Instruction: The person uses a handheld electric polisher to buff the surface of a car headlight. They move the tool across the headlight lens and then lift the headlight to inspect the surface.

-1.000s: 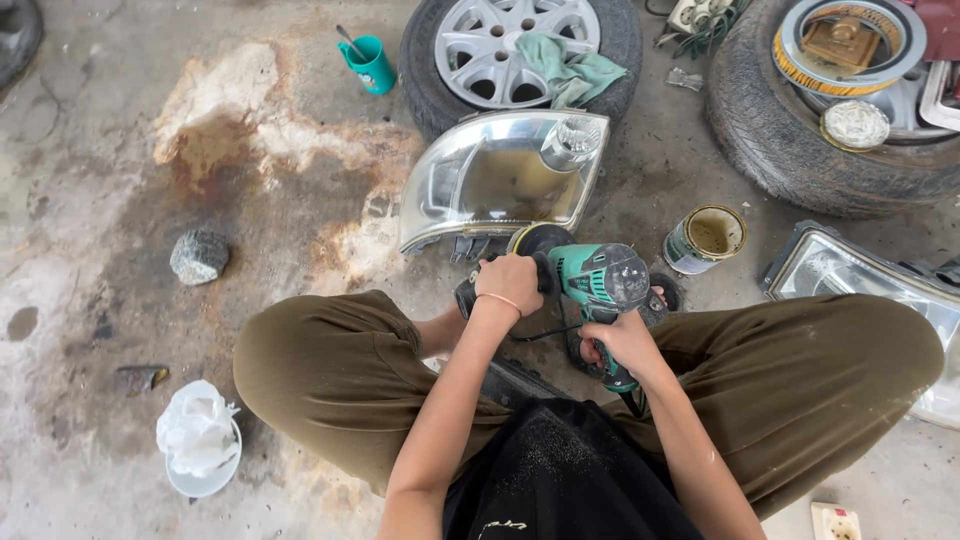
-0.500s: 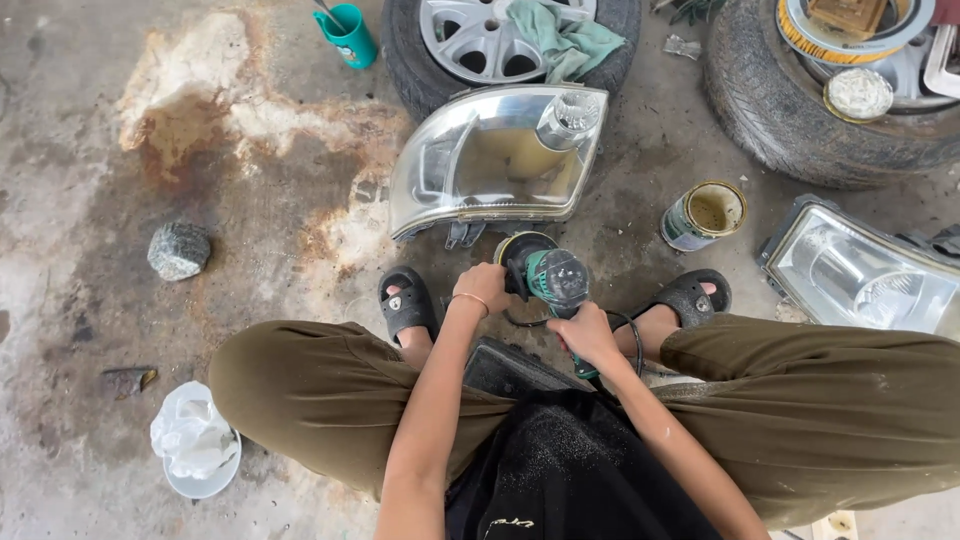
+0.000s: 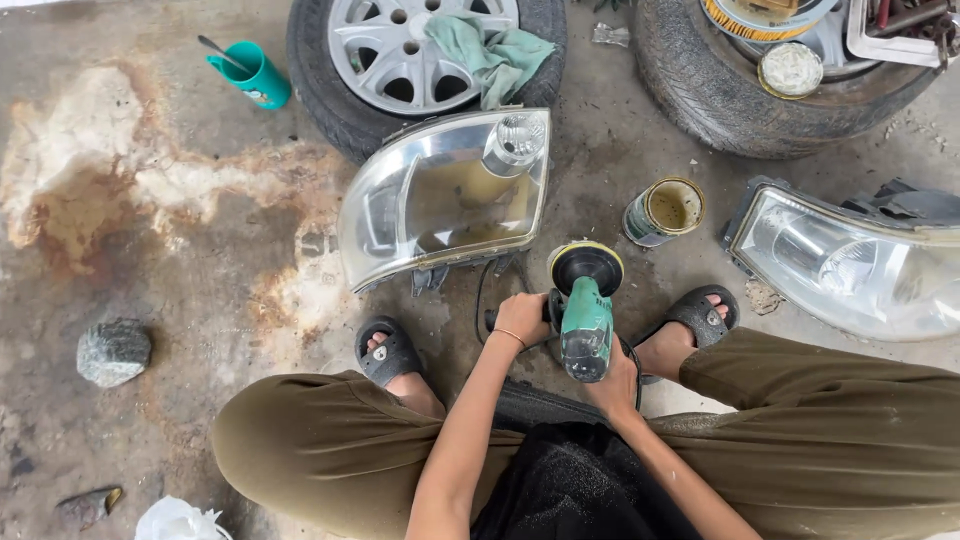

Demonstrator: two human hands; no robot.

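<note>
Left hand (image 3: 523, 322) wrapped around the side handle; right hand (image 3: 612, 380) closed on the rear body of the green polisher (image 3: 587, 322). Tool held between the person's sandalled feet, long axis running away from the body, round yellow-rimmed pad facing forward toward the headlight (image 3: 445, 195), just short of its lower edge. Open tin (image 3: 666, 209) to the right.
</note>
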